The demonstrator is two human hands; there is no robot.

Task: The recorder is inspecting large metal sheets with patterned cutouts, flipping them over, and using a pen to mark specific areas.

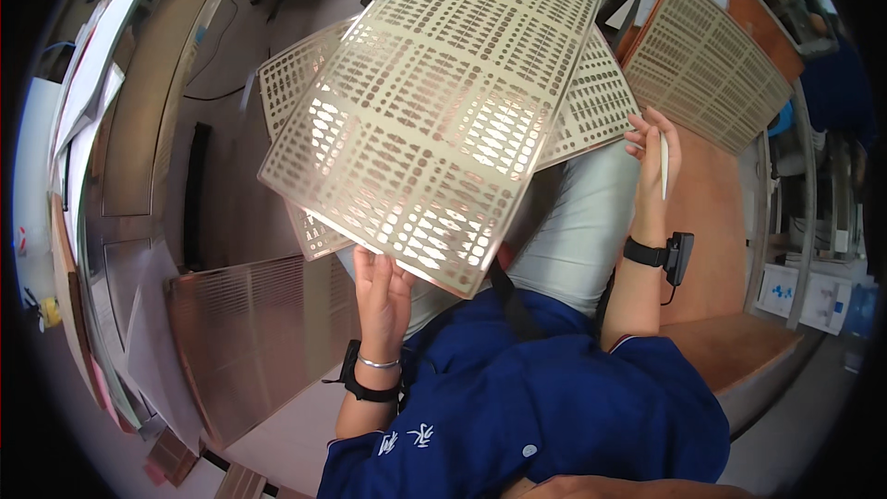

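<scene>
A large pale panel [416, 111], covered with rows of small shiny metallic shapes, is tilted in front of me. My left hand [382, 296] grips its near edge, with the fingers partly hidden behind it. Beneath the held panel, similar patterned panels [596, 97] stick out on both sides above my lap. To their right, my right hand [656, 148] is raised with a slim, pointed white stick [664, 166] between the fingers. Its exact kind cannot be made out. The hand is close to the lower panel's right corner, and whether they touch is unclear.
At the right, more patterned panels [707, 65] lean on a brown wooden surface [707, 222]. A large copper-tinted sheet [263, 342] stands at the lower left. Papers and boards [102, 102] are stacked upright along the far left. Metal shelving [804, 222] borders the right side.
</scene>
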